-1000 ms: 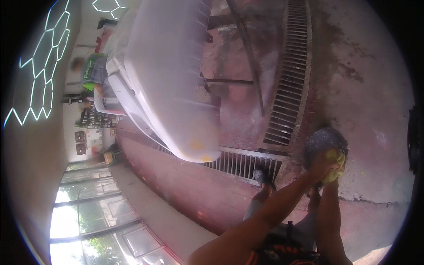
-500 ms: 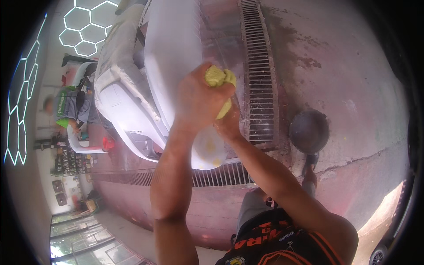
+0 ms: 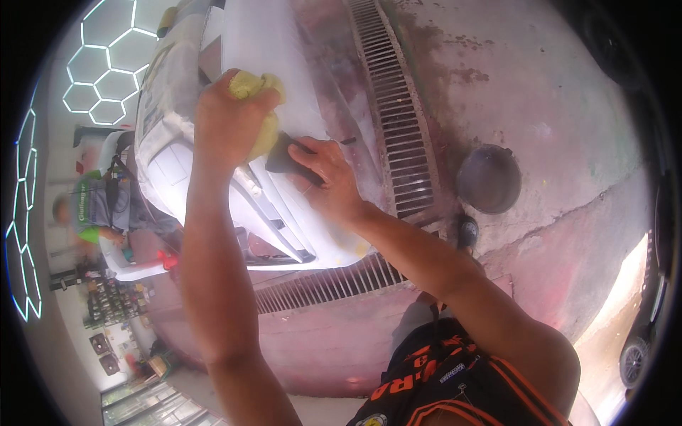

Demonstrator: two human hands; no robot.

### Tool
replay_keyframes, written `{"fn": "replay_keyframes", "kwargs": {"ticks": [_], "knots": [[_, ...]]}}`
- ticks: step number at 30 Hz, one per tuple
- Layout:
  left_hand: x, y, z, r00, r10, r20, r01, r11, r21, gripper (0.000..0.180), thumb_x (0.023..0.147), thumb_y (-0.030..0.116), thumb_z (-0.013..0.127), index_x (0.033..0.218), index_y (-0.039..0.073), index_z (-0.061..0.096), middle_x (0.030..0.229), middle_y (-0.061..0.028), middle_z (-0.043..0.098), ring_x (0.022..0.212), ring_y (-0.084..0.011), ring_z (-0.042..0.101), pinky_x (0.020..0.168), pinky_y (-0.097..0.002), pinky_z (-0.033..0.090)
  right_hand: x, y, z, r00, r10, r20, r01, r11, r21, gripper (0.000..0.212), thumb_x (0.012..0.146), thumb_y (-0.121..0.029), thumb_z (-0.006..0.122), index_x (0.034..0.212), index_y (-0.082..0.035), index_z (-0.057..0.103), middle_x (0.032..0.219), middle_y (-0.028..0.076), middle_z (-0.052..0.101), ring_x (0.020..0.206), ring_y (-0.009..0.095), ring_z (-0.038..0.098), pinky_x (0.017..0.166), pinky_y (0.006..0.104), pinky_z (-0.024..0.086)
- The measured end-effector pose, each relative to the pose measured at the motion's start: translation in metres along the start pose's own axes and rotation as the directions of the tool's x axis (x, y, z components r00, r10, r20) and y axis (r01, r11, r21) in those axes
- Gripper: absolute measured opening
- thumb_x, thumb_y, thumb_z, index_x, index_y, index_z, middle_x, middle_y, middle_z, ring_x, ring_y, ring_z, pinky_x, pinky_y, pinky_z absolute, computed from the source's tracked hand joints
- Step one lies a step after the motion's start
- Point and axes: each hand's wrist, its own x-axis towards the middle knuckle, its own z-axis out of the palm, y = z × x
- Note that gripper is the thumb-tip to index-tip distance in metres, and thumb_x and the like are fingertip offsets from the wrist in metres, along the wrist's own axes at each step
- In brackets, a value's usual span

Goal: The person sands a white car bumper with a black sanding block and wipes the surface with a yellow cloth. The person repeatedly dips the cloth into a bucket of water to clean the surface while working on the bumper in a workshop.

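My left hand is closed round a crumpled yellow-green cloth, which bulges out above and below the fist. Just to its right, my right hand grips a dark block-like pad; its exact kind is unclear. Both hands are over a white car body part, seemingly a bumper, with slotted openings at its lower left. My arms hide some of its surface, and whether the pad touches it cannot be told.
A dark round bucket stands on the stained concrete floor at the right, near my foot. Metal drain grates run beside and below the car part. Another person works at the far left by another white part.
Both hands have moved left. They were together at the cloth; now the right hand is apart from it, with the dark pad showing in its grip. My view has shifted slightly.
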Motion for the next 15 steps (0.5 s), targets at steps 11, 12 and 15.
{"fn": "replay_keyframes", "kwargs": {"ticks": [11, 12, 15], "knots": [[-0.001, 0.005, 0.002, 0.999, -0.046, 0.017, 0.046, 0.999, 0.028, 0.031, 0.078, 0.021, 0.073, 0.096, -0.004, 0.068, 0.084, -0.0162, 0.072, 0.074, -0.0247, 0.069, 0.071, -0.0386, 0.054, -0.031, 0.021, -0.031, 0.928, -0.177, 0.327, 0.238, 0.958, -0.158, 0.055, 0.08, -0.015, 0.083, 0.132, -0.023, 0.068, 0.141, 0.001, 0.063, 0.121, 0.03, 0.059, 0.103, 0.0455, 0.049], [0.0, 0.002, 0.003, 0.999, -0.041, 0.015, 0.041, 0.998, 0.043, 0.031, 0.078, 0.02, 0.073, 0.096, -0.004, 0.069, 0.084, -0.0159, 0.072, 0.074, -0.0243, 0.069, 0.072, -0.0383, 0.054, -0.026, 0.02, -0.03, 0.927, -0.169, 0.336, 0.232, 0.96, -0.158, 0.056, 0.08, -0.014, 0.083, 0.133, -0.024, 0.067, 0.141, 0.001, 0.063, 0.122, 0.029, 0.059, 0.104, 0.0454, 0.048], [-0.001, -0.002, 0.003, 0.997, -0.068, 0.035, 0.067, 0.997, 0.037, 0.031, 0.079, 0.019, 0.071, 0.101, -0.002, 0.07, 0.086, -0.009, 0.069, 0.074, -0.0174, 0.064, 0.071, -0.0337, 0.053, 0.005, 0.008, -0.019, 0.913, -0.195, 0.359, 0.246, 0.964, -0.103, 0.06, 0.079, -0.013, 0.084, 0.135, -0.025, 0.066, 0.142, 0.001, 0.062, 0.123, 0.029, 0.06, 0.105, 0.0449, 0.048]]}}
